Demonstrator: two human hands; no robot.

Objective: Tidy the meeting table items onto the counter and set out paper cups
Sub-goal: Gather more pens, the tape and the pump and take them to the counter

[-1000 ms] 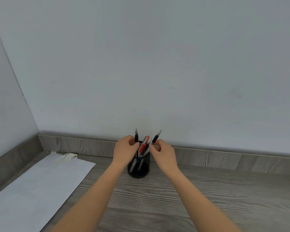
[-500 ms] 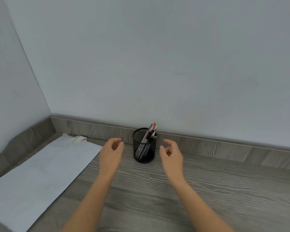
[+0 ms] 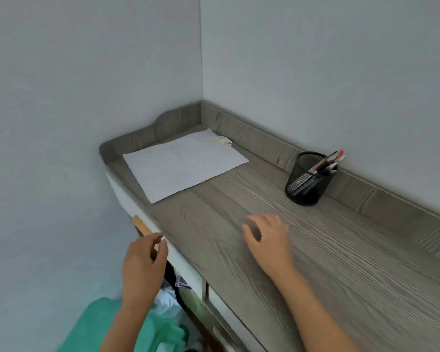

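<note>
Grey wood-grain counter [image 3: 341, 262] is seen from the head view, set into a corner of pale walls. A black mesh pen holder [image 3: 308, 184] filled with pens [image 3: 328, 162] has been let go. It is left standing well beyond the fingers of the right hand [image 3: 269, 240], which are relaxed, apart and empty. The left hand [image 3: 142, 268] is loosely curled on nothing at the counter's front edge, and a white paper sheet [image 3: 183, 166] lies beyond its fingers. Placement of the holder is judged finished; no paper cups are seen.

I am viewing a grey wood-grain counter [image 3: 353, 262] and a white paper sheet [image 3: 186, 163]. I am seeing a black mesh holder [image 3: 308, 185], red-and-black pens [image 3: 328, 162].
</note>
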